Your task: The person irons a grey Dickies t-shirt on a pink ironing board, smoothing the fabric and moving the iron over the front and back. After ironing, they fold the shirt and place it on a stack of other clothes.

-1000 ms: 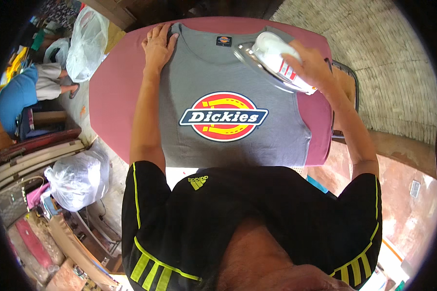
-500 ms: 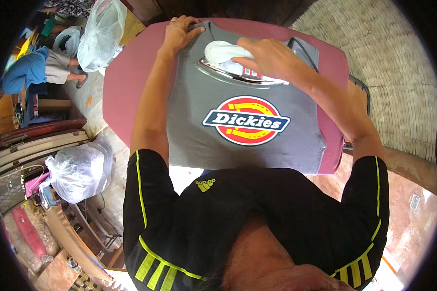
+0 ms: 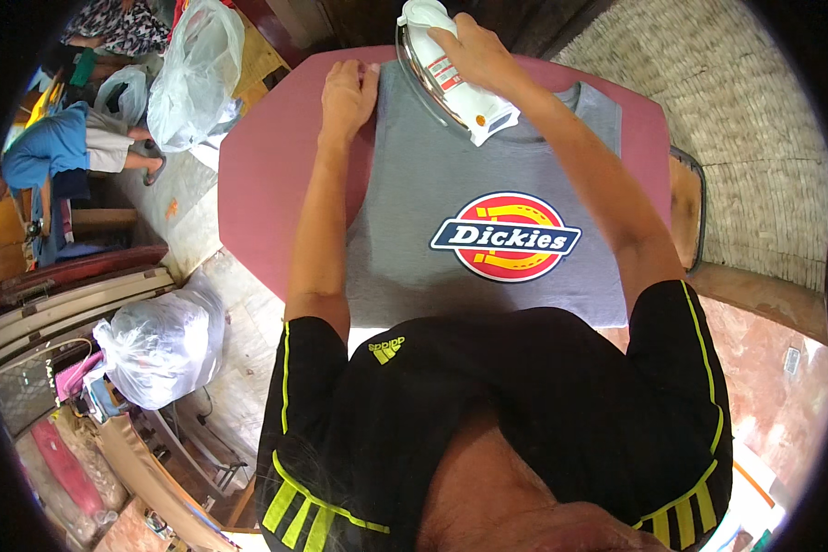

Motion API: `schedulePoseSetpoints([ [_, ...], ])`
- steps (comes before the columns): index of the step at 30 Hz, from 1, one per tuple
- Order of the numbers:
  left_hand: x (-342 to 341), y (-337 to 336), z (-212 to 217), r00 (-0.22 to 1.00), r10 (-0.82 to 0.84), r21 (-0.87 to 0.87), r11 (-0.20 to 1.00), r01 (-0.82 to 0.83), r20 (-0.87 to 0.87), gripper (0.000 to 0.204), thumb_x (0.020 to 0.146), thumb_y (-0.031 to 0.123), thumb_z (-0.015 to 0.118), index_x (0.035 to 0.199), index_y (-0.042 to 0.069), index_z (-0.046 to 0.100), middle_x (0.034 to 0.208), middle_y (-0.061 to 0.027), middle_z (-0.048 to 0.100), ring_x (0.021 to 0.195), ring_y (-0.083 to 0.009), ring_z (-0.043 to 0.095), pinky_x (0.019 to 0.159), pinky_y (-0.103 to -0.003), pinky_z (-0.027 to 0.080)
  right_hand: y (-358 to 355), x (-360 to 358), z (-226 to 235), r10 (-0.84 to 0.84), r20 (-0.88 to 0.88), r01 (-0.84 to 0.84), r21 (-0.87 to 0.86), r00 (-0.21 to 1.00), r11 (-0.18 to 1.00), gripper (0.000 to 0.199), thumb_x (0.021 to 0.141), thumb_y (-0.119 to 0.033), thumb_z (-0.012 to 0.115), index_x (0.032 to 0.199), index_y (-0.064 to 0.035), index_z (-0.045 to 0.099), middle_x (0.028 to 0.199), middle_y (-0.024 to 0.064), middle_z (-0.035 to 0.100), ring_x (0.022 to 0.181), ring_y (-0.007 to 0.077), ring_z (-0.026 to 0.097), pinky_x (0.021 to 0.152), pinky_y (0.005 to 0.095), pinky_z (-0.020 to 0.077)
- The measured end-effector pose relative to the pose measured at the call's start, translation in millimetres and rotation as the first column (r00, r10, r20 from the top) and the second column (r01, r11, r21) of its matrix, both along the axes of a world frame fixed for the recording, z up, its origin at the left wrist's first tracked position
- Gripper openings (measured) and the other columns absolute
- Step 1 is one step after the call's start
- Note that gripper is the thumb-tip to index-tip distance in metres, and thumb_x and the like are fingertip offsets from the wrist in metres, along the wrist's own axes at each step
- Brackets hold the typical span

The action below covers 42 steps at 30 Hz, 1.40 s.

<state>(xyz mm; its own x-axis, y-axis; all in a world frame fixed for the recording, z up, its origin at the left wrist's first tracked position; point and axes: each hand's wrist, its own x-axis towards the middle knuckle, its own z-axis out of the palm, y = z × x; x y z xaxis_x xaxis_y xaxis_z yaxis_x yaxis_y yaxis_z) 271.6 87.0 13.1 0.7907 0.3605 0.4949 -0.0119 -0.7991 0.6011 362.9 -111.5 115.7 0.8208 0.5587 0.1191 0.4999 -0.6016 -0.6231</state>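
A grey T-shirt (image 3: pixel 405 193) with a red, yellow and navy printed emblem (image 3: pixel 506 236) lies on a maroon ironing board (image 3: pixel 262 184). My right hand (image 3: pixel 480 57) is closed round the handle of a white clothes iron (image 3: pixel 457 85). The iron sits over the shirt's far part, its front reaching past the board's far edge. Whether its whole soleplate touches the cloth is hidden. My left hand (image 3: pixel 348 99) rests on the board by the shirt's far left edge, fingers stretched out and thumb close to the cloth; it holds nothing that I can see.
Clear plastic bags, one (image 3: pixel 193 78) at the far left and another stuffed one (image 3: pixel 166 340) nearer, stand beside the board. A person in a blue top (image 3: pixel 51 147) bends over at the left. A woven mat (image 3: pixel 745 138) covers the right side, next to a black metal frame (image 3: pixel 701 202).
The iron has moved away from me and turned, its front now pointing to the far side. My left hand has come off the shirt's corner onto the board. The shirt has shifted right in view.
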Motion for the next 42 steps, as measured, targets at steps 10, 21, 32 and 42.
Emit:
schedulePoseSetpoints([
  [10,10.8,-7.3,-8.6,0.992,0.114,0.109,0.987,-0.119,0.045,0.018,0.083,0.022,0.065,0.084,0.004,0.069,0.085,-0.0164,0.062,0.083,-0.0365,0.061,0.074,-0.046,0.048,-5.8,-15.1,13.6,0.144,0.003,-0.143,-0.104,0.990,0.984,0.049,0.096,-0.046,0.048,0.112,0.0004,0.053,0.095,0.0261,0.066,0.078,0.0324,0.068,0.069,0.0432,0.0510],
  [21,5.3,-19.2,5.0,0.988,0.155,0.127,0.980,-0.156,0.018,0.027,0.081,0.031,0.070,0.086,0.005,0.068,0.084,-0.0124,0.063,0.082,-0.0321,0.061,0.072,-0.042,0.048,-179.9,20.6,80.6,-0.010,-0.072,0.005,-0.061,0.997,0.998,0.040,0.095,-0.043,0.053,0.108,-0.0061,0.062,0.071,0.0043,0.057,0.062,0.0117,0.052,0.057,0.0286,0.0414],
  [32,5.4,-19.4,5.5,0.982,0.180,0.147,0.975,-0.169,-0.065,0.042,0.077,0.049,0.071,0.091,0.009,0.070,0.086,-0.0092,0.063,0.086,-0.0300,0.062,0.074,-0.041,0.049,-179.6,9.8,21.4,0.131,0.012,-0.129,-0.102,0.991,0.986,0.047,0.096,-0.045,0.051,0.114,-0.0023,0.058,0.094,0.0240,0.065,0.086,0.0396,0.063,0.076,0.0443,0.0467],
  [42,25.1,-33.6,19.2,0.929,0.316,0.323,0.914,-0.244,-0.191,0.062,0.071,0.069,0.068,0.100,0.014,0.071,0.094,-0.0088,0.067,0.097,-0.0291,0.063,0.085,-0.048,0.044,-162.2,13.6,32.4,0.422,-0.060,-0.426,-0.097,0.905,0.900,0.040,0.094,-0.041,0.055,0.106,-0.0033,0.061,0.089,0.0199,0.066,0.077,0.0334,0.064,0.070,0.0408,0.0481],
])
